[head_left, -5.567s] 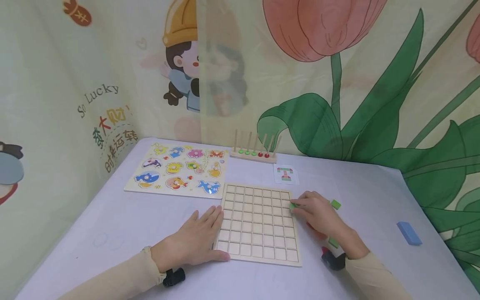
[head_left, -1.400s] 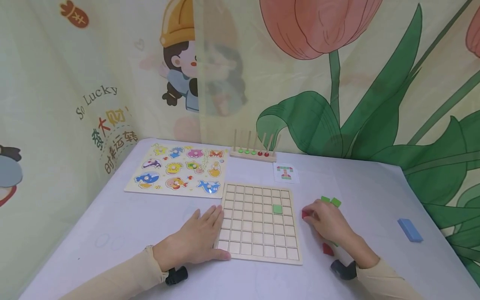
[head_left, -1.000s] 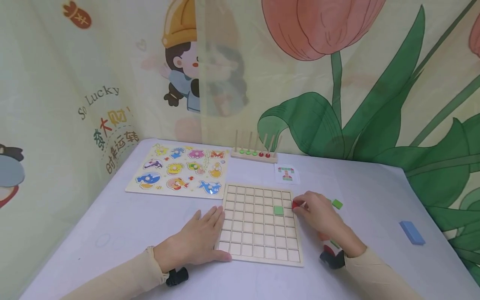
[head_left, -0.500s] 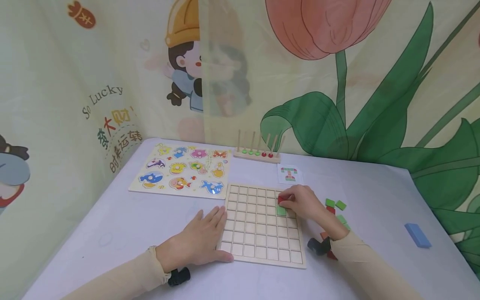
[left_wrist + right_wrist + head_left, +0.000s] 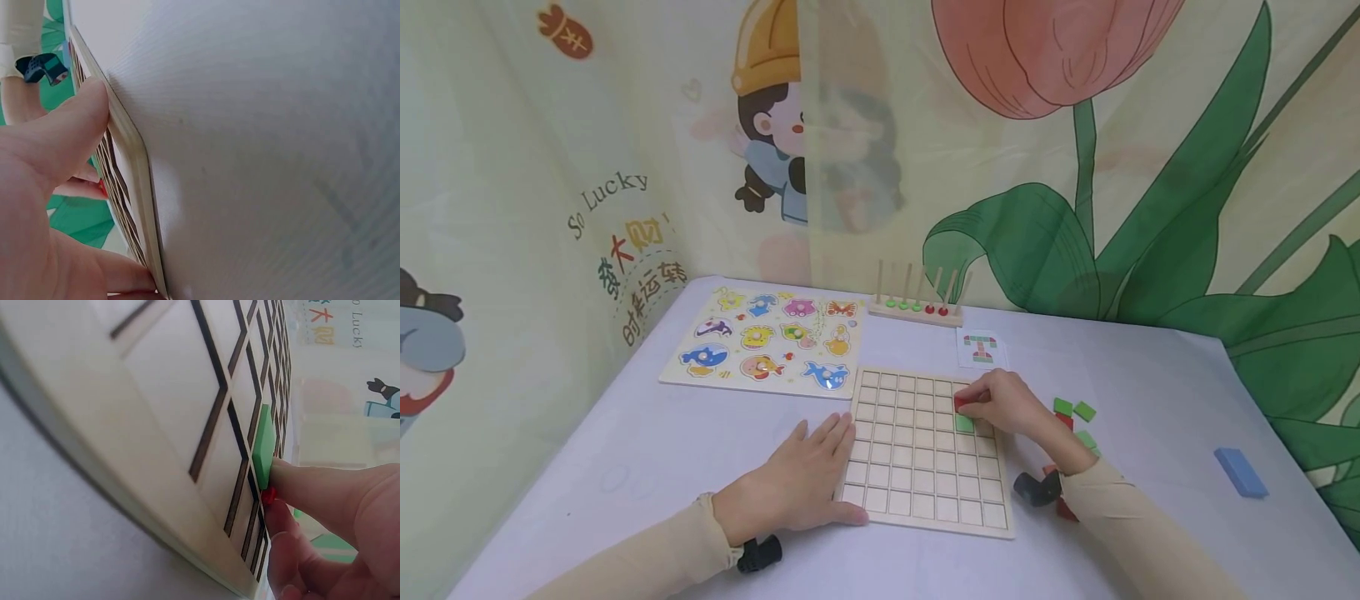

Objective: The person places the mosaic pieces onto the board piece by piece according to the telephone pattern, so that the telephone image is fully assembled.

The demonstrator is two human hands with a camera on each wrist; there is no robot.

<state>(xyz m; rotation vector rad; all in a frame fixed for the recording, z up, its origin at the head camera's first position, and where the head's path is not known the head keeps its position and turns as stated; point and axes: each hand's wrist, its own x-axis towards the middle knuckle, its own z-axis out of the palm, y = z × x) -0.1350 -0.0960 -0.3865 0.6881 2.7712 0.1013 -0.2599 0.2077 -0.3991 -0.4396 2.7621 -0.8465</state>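
A wooden grid board (image 5: pixel 917 467) of square cells lies flat on the table. My left hand (image 5: pixel 797 483) rests along its left edge, fingers straight; in the left wrist view the thumb touches the board's frame. Between thumb and fingers my right hand (image 5: pixel 1006 406) pinches a small red tile (image 5: pixel 958 403) over a cell near the upper right of the board. Directly in front of it a green square tile (image 5: pixel 964 424) sits in a cell. The right wrist view shows the red tile (image 5: pixel 269 495) mostly covered by fingertips, close beside the green tile (image 5: pixel 264 449).
Loose green tiles (image 5: pixel 1084 411) and red tiles (image 5: pixel 1067 510) lie right of the board, partly behind the right wrist. A pattern card (image 5: pixel 980 348), a peg rack with beads (image 5: pixel 916 312) and an animal puzzle (image 5: pixel 760 342) stand behind. A blue block (image 5: pixel 1241 472) lies far right.
A green tile, earlier in my right hand, now sits in the board. My right hand has since picked up a red tile and brought it left over the board. The left hand stays put.
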